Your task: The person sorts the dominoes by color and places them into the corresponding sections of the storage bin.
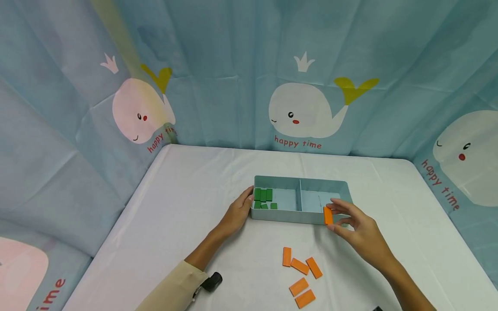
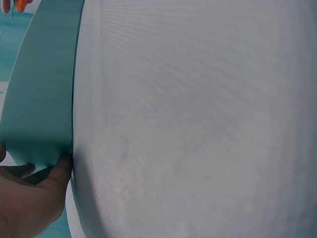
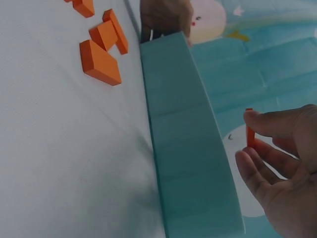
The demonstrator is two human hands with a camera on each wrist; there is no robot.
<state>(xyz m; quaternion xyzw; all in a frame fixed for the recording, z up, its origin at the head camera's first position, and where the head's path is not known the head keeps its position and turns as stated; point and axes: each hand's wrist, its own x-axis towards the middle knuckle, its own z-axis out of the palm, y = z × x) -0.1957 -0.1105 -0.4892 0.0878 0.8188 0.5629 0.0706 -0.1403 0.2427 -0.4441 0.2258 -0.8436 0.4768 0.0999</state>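
from here i see the right hand (image 1: 365,233) pinching an orange block (image 1: 328,215) near the right compartment (image 1: 311,201) of the tray (image 1: 272,214); the left hand (image 1: 235,214) holds its left end. i'd clear the near wall (image 1: 301,217) before loosening.

Shows orange on the rectangular tile (image 1: 328,216) pinched by the right hand (image 1: 362,235) and on five loose tiles (image 1: 298,287) nearer than that grip; blue-grey on the divided tray (image 1: 285,216) beside it; green on small tiles (image 1: 263,195) near the left hand (image 1: 235,214); white on the tablecloth (image 1: 214,185) beneath; blue with pale whales (image 1: 301,114), yellow-green tails (image 1: 352,93), red lettering (image 1: 297,141) on the curtain (image 1: 233,112) beyond.
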